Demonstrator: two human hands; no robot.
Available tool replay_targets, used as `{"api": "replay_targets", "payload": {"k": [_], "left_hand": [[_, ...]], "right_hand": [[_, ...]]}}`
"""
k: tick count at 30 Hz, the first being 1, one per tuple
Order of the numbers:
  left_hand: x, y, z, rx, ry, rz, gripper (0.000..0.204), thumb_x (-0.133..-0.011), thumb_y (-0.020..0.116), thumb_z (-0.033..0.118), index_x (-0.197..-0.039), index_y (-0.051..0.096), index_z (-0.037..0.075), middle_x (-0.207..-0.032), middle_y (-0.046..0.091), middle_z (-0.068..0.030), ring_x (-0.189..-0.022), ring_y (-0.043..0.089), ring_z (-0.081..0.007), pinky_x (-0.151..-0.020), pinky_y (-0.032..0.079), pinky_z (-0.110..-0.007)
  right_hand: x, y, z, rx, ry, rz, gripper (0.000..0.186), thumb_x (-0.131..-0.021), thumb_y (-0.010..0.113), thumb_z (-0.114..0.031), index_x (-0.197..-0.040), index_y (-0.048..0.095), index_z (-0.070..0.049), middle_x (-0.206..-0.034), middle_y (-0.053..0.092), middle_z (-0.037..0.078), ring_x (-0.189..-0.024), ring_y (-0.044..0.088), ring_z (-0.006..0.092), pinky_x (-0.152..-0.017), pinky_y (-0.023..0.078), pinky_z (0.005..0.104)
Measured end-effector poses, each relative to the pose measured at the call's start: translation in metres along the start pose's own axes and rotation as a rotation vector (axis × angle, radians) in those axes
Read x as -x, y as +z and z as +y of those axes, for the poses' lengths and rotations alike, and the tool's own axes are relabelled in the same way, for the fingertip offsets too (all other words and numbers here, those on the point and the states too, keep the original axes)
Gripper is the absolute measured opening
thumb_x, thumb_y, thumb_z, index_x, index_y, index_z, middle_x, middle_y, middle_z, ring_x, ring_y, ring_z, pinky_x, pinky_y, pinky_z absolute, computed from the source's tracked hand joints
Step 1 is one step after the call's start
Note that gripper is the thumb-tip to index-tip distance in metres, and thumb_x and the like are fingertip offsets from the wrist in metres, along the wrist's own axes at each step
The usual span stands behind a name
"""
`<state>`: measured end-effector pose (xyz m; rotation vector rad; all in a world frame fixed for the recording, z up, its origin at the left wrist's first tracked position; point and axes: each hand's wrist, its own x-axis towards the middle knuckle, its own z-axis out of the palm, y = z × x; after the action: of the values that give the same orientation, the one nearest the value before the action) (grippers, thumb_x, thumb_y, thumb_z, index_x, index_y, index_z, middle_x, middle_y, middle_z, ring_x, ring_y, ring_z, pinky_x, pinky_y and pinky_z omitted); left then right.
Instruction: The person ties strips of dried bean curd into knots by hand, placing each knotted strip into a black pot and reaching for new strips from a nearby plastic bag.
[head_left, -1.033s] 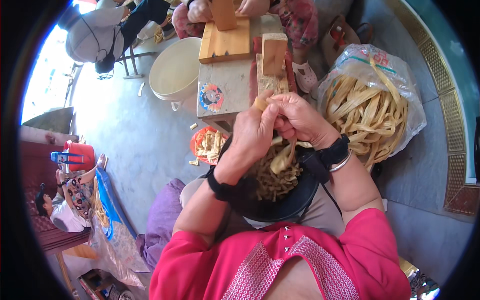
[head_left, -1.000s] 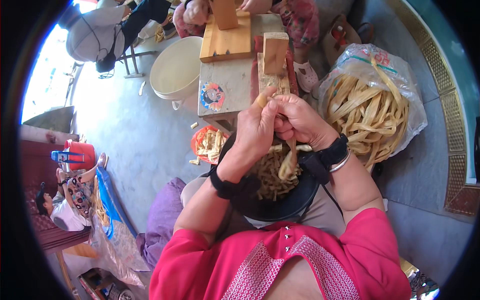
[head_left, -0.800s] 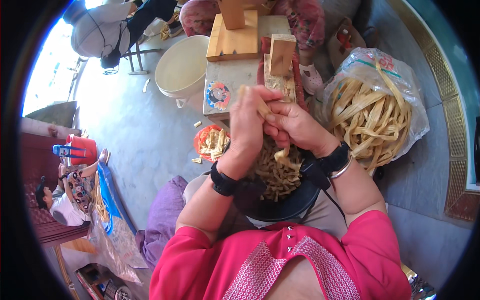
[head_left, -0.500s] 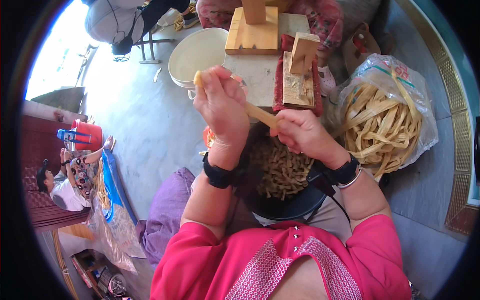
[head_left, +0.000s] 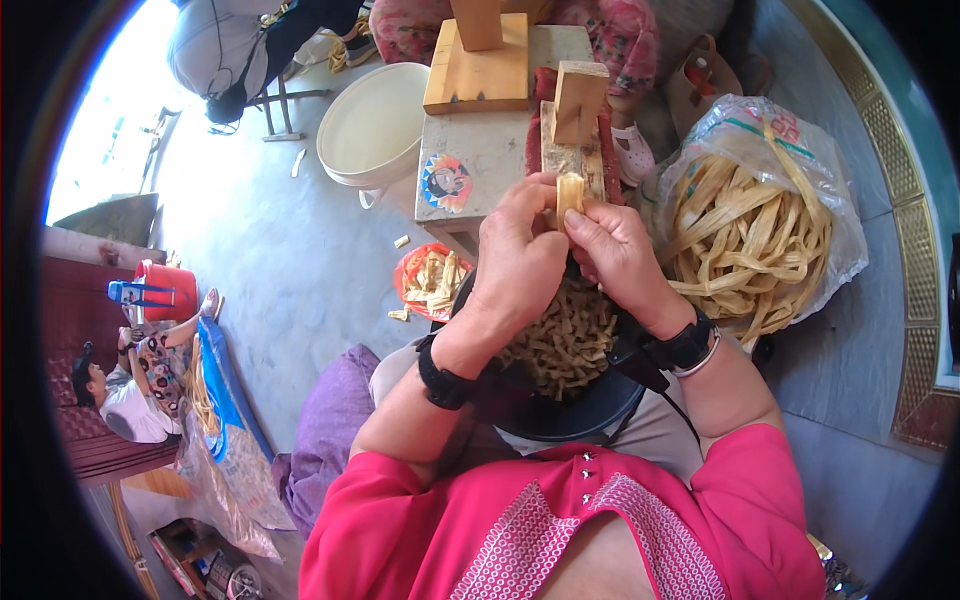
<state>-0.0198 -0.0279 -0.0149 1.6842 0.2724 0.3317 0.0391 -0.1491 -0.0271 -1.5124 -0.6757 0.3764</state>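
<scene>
Both my hands meet over a dark basin (head_left: 600, 400), holding a short, folded pale-yellow strip (head_left: 569, 195) upright between them. My left hand (head_left: 518, 248) is closed, its fingers against the strip's left side. The thumb and fingers of my right hand (head_left: 618, 245) pinch it from the right. Many short, knotted-looking tan pieces (head_left: 565, 345) fill the basin below. Just beyond the strip stands a wooden block fixture (head_left: 580, 100) on a red cloth. To the right, a clear plastic bag (head_left: 845, 235) bulges with long, flat yellowish strips (head_left: 750, 235).
A low bench (head_left: 480, 150) bears a wooden stand (head_left: 480, 90). Left of it is a white bucket (head_left: 375, 120); nearer, a red bag (head_left: 410, 270) holds pale scraps. A purple sack (head_left: 335, 420) lies by my left leg. Another person (head_left: 140, 400) sits at the far left.
My left hand has come down and right to meet my right hand. The strip, earlier stretched out between the hands, is now short and upright between my fingers.
</scene>
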Motion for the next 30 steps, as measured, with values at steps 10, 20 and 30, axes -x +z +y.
{"api": "replay_targets", "payload": {"k": [10,20,30], "left_hand": [[0.003,-0.005,0.0,-0.518,0.54,-0.058,0.008,-0.067,0.05,-0.004,-0.072,0.048,0.002,-0.08,0.056,-0.0185,-0.072,0.057,-0.0347,-0.06,0.046,-0.04],[0.002,-0.011,0.001,-0.38,0.074,-0.03,0.006,-0.071,0.054,0.001,-0.077,0.056,0.001,-0.063,0.057,-0.0175,-0.06,0.058,-0.034,-0.054,0.045,-0.038],[0.001,-0.013,0.011,-0.468,0.471,0.036,0.007,-0.069,0.062,0.002,-0.073,0.057,-0.001,-0.062,0.057,-0.0163,-0.053,0.057,-0.0278,-0.051,0.045,-0.034]], "right_hand": [[-0.004,-0.023,0.004,-0.897,0.791,-0.372,0.027,-0.086,0.046,-0.027,-0.063,0.045,-0.014,-0.046,0.024,-0.007,-0.037,0.021,0.0067,-0.038,0.017,0.0246],[0.001,-0.023,-0.01,-0.159,0.155,-0.179,0.014,-0.085,0.055,-0.01,-0.095,0.063,-0.002,-0.071,0.058,0.0,-0.054,0.044,0.0018,-0.043,0.032,0.017],[0.005,-0.032,-0.001,-0.951,0.488,-0.327,0.009,-0.086,0.056,-0.008,-0.092,0.063,-0.005,-0.054,0.037,-0.007,-0.043,0.028,0.0007,-0.039,0.023,0.0173]]}}
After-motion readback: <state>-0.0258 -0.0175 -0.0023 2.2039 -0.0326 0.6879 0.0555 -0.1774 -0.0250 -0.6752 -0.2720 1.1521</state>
